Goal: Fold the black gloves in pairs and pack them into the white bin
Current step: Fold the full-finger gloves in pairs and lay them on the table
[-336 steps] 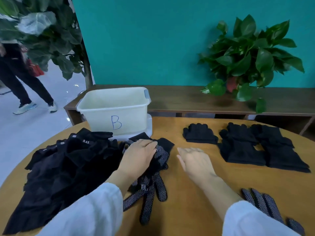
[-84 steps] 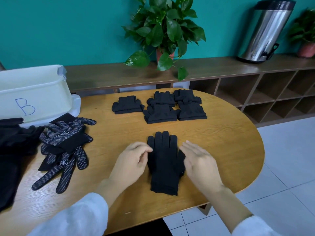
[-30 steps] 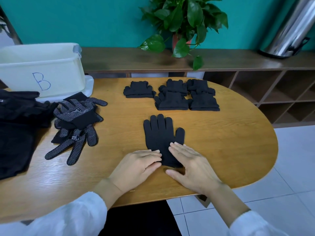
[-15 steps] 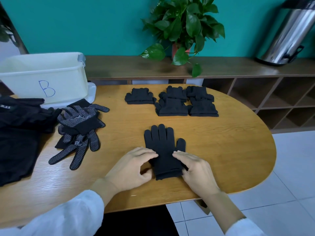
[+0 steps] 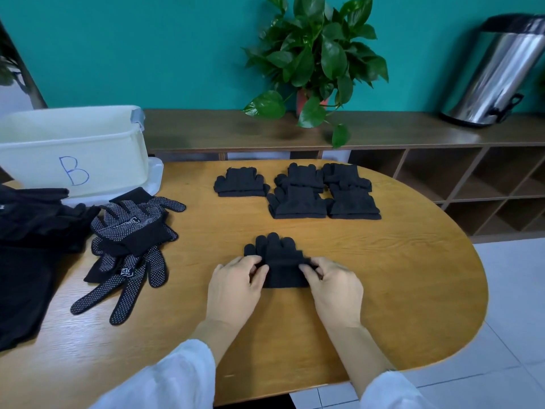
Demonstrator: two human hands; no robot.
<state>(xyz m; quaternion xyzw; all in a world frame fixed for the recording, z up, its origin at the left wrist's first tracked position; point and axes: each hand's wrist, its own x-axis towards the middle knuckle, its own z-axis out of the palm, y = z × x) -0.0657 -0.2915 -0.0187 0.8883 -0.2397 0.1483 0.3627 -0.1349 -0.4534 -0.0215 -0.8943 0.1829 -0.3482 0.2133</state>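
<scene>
One head-worn camera looks forward and down, close over the wooden table point(image 5: 383, 276).

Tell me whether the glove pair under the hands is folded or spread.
Folded: the glove pair has its cuff end doubled over toward the fingers.

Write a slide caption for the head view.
Both hands, left hand and right hand, fold a black glove pair on the table.

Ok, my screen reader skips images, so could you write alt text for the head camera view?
Both hands, left hand and right hand, pinch a black glove pair folded over on a wooden table. Folded pairs lie beyond it; dotted gloves and a white bin sit to the left.
</scene>
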